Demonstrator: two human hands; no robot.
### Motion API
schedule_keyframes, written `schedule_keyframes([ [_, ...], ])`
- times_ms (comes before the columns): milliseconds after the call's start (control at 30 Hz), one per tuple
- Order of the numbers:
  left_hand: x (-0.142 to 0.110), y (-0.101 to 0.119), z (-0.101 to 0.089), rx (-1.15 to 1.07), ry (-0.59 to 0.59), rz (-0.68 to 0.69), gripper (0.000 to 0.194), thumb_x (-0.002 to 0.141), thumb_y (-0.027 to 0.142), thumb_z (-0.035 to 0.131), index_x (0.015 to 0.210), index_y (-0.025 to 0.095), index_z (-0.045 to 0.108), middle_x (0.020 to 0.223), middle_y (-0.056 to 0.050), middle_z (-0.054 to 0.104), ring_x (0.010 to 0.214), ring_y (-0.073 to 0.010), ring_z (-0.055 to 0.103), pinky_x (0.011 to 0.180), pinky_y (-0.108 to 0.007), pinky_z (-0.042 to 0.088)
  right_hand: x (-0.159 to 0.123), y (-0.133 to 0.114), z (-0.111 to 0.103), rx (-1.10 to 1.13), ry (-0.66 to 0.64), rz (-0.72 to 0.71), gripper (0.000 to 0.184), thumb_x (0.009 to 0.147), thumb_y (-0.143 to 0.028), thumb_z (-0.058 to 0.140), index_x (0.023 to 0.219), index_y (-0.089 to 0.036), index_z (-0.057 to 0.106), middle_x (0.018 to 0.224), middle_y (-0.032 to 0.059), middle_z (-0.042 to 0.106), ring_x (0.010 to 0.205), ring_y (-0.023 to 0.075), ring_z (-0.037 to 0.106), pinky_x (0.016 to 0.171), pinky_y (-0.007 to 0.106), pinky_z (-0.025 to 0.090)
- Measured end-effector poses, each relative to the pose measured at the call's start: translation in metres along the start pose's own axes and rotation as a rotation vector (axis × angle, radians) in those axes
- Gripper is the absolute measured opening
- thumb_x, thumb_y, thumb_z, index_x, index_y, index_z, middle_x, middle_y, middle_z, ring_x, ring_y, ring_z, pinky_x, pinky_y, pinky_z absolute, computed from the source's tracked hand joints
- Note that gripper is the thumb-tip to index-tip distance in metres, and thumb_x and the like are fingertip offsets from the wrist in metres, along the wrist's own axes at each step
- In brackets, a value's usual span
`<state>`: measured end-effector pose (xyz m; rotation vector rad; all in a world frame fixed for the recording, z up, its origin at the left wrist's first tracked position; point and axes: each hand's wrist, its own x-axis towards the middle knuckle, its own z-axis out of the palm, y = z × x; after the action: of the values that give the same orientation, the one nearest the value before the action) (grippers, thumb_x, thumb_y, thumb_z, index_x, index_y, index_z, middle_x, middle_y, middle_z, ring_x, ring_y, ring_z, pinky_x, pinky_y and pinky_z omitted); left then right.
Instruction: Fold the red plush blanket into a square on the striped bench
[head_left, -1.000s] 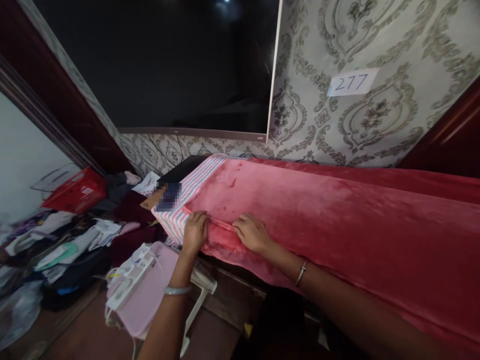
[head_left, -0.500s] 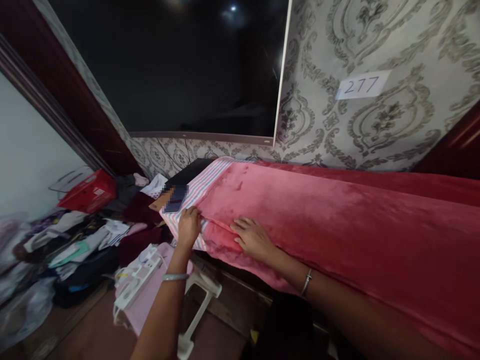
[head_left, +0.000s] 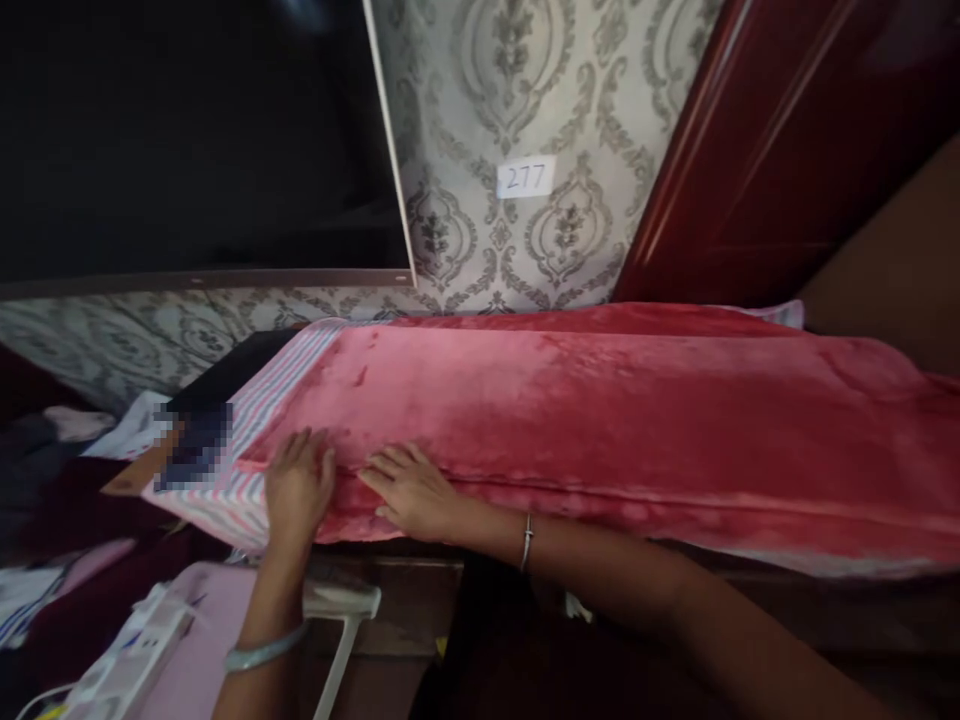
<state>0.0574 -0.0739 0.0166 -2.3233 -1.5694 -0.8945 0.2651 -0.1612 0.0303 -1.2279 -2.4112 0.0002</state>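
Note:
A long red and pink plush blanket (head_left: 600,400) lies folded lengthwise over a striped cloth (head_left: 277,390), whose edge shows at the left end. My left hand (head_left: 298,490) rests on the blanket's front fold near its left corner, fingers spread and pointing away from me. Just to its right, my right hand (head_left: 412,492) lies flat along the same fold, fingers apart. Neither hand grips the fabric. Under the blanket, its support is mostly hidden.
Behind hangs a large dark television (head_left: 187,140) on patterned wallpaper with a paper label (head_left: 526,177). A black flat box (head_left: 236,365) sits beyond the striped cloth. Lower left are a pink stool (head_left: 202,620), a white power strip (head_left: 135,655) and heaped clothes (head_left: 82,530).
The view has turned right, bringing the blanket's far right end into sight. My left hand has gone from pinching the blanket's corner to lying flat on it; the right hand remains flat.

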Motion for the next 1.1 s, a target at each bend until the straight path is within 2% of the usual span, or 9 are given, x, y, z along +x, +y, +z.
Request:
schedule_keyframes([
  [167, -0.016, 0.058, 0.021, 0.0, -0.145, 0.114, 0.055, 0.098, 0.042, 0.035, 0.137, 0.012, 0.06, 0.147, -0.018, 0.055, 0.143, -0.0359, 0.042, 0.114, -0.057, 0.033, -0.055, 0.033, -0.033, -0.05, 0.037, 0.194, 0.051, 0.096, -0.033, 0.063, 0.144, -0.017, 0.051, 0.151, 0.0133, 0.05, 0.144, 0.0277, 0.038, 0.121, 0.05, 0.024],
  [300, -0.027, 0.066, 0.026, 0.027, -0.15, 0.075, 0.055, 0.098, 0.039, 0.033, 0.136, 0.012, 0.062, 0.146, -0.018, 0.056, 0.141, -0.0355, 0.044, 0.116, -0.057, 0.028, -0.105, 0.058, -0.042, -0.084, 0.012, 0.367, 0.055, 0.097, -0.039, 0.06, 0.148, -0.021, 0.049, 0.157, 0.0128, 0.042, 0.148, 0.0322, 0.032, 0.12, 0.057, 0.023],
  [400, -0.026, 0.065, 0.023, 0.028, -0.156, 0.055, 0.055, 0.098, 0.038, 0.032, 0.135, 0.011, 0.062, 0.145, -0.018, 0.057, 0.141, -0.0349, 0.044, 0.115, -0.056, 0.03, -0.13, 0.058, -0.028, -0.087, -0.025, 0.361, 0.062, 0.096, -0.038, 0.062, 0.152, -0.021, 0.043, 0.161, 0.0115, 0.035, 0.15, 0.0313, 0.028, 0.121, 0.055, 0.022],
  [500, -0.022, 0.071, 0.019, 0.022, -0.173, 0.023, 0.058, 0.098, 0.039, 0.028, 0.132, 0.008, 0.064, 0.143, -0.022, 0.058, 0.14, -0.0374, 0.045, 0.113, -0.06, 0.032, -0.14, 0.047, -0.017, -0.08, 0.03, 0.354, 0.067, 0.096, -0.037, 0.063, 0.155, -0.019, 0.037, 0.163, 0.0105, 0.033, 0.151, 0.0286, 0.025, 0.124, 0.051, 0.02],
  [633, -0.019, 0.097, 0.022, -0.04, -0.104, 0.011, 0.062, 0.101, 0.044, 0.023, 0.13, 0.007, 0.064, 0.139, -0.025, 0.059, 0.138, -0.0382, 0.047, 0.113, -0.063, 0.031, -0.146, 0.04, -0.03, -0.024, 0.043, 0.313, 0.059, 0.097, -0.039, 0.062, 0.151, -0.02, 0.044, 0.158, 0.0108, 0.042, 0.147, 0.0262, 0.033, 0.122, 0.049, 0.023],
  [733, -0.017, 0.131, 0.033, -0.178, -0.061, 0.171, 0.059, 0.101, 0.045, 0.026, 0.135, 0.01, 0.059, 0.141, -0.022, 0.058, 0.142, -0.0338, 0.045, 0.116, -0.056, 0.033, -0.158, 0.049, -0.054, 0.008, 0.104, 0.323, 0.052, 0.1, -0.037, 0.057, 0.148, -0.02, 0.047, 0.153, 0.0093, 0.048, 0.145, 0.0224, 0.036, 0.122, 0.046, 0.023],
  [867, -0.018, 0.197, 0.052, -0.314, -0.072, 0.434, 0.054, 0.099, 0.042, 0.033, 0.139, 0.014, 0.054, 0.142, -0.019, 0.058, 0.14, -0.032, 0.047, 0.116, -0.053, 0.036, -0.19, 0.07, -0.077, -0.047, 0.276, 0.573, 0.055, 0.1, -0.037, 0.056, 0.149, -0.017, 0.046, 0.157, 0.0118, 0.043, 0.149, 0.0253, 0.027, 0.123, 0.05, 0.019],
  [967, -0.028, 0.24, 0.068, -0.341, -0.091, 0.581, 0.051, 0.098, 0.039, 0.036, 0.14, 0.017, 0.053, 0.142, -0.017, 0.058, 0.135, -0.0334, 0.052, 0.11, -0.054, 0.043, -0.217, 0.079, -0.079, -0.094, 0.284, 0.721, 0.056, 0.099, -0.038, 0.056, 0.15, -0.016, 0.046, 0.157, 0.015, 0.041, 0.15, 0.0277, 0.027, 0.123, 0.054, 0.019],
  [1100, -0.04, 0.267, 0.081, -0.361, -0.038, 0.724, 0.043, 0.096, 0.036, 0.04, 0.133, 0.022, 0.059, 0.125, -0.017, 0.069, 0.117, -0.0359, 0.063, 0.093, -0.055, 0.051, -0.253, 0.078, -0.077, -0.107, 0.219, 0.586, 0.052, 0.099, -0.036, 0.056, 0.146, -0.017, 0.05, 0.153, 0.0122, 0.048, 0.144, 0.0226, 0.038, 0.122, 0.045, 0.025],
])
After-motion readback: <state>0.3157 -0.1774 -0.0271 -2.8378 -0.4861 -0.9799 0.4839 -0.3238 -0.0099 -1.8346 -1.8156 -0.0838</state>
